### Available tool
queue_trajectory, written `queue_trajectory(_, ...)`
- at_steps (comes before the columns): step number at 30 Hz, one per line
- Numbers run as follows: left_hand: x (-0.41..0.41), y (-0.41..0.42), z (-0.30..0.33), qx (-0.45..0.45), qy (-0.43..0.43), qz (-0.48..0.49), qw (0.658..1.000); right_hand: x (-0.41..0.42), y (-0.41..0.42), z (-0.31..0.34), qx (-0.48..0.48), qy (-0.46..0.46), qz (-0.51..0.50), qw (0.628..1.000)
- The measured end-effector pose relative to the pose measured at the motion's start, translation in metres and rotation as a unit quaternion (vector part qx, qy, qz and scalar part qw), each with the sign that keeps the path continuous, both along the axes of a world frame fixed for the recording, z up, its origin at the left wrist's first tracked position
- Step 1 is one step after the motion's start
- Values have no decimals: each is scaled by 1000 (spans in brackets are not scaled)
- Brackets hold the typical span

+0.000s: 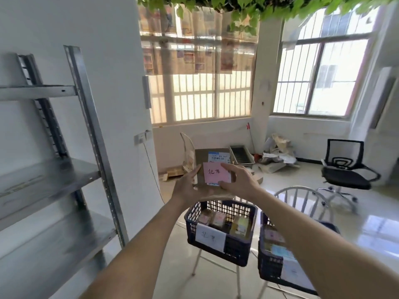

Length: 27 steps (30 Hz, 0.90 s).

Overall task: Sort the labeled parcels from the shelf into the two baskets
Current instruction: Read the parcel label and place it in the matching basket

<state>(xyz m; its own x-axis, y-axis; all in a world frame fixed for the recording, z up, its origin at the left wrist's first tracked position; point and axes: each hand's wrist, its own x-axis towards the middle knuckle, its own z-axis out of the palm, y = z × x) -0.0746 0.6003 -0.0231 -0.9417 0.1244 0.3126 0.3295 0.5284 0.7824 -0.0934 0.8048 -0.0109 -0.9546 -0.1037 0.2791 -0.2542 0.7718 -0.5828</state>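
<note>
I hold a brown cardboard parcel (203, 160) upright in front of me, above the left basket. A pink handwritten note (213, 172) and a white shipping label are stuck on its face. My left hand (187, 186) grips its left edge and underside. My right hand (239, 180) grips its right side, thumb on the pink note. The left dark basket (235, 244) carries a white handwritten label and holds several parcels. The right dark basket (269, 268) also holds parcels and is partly hidden by my right forearm. The metal shelf (54, 175) stands at the left.
Both baskets sit on white metal-legged stools. A black office chair (345, 167) stands at the right, and a white wire chair back (302, 201) behind the right basket. Cardboard scraps, crumpled paper and a grey tray lie on the floor under the windows.
</note>
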Motion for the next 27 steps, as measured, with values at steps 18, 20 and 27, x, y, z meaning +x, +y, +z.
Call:
queue_trajectory(18, -314, 23, -111, -39, -89, -128, 987, -263, 15, -114, -28, -144, -118, 982)
queue_trajectory(20, -339, 23, -126, -32, -86, -133, 987, -288, 6, -127, -46, -156, -136, 977)
queue_trajectory(27, -407, 34, -187, -18, -95, -136, 986, -358, -1, -169, -43, -178, -176, 967)
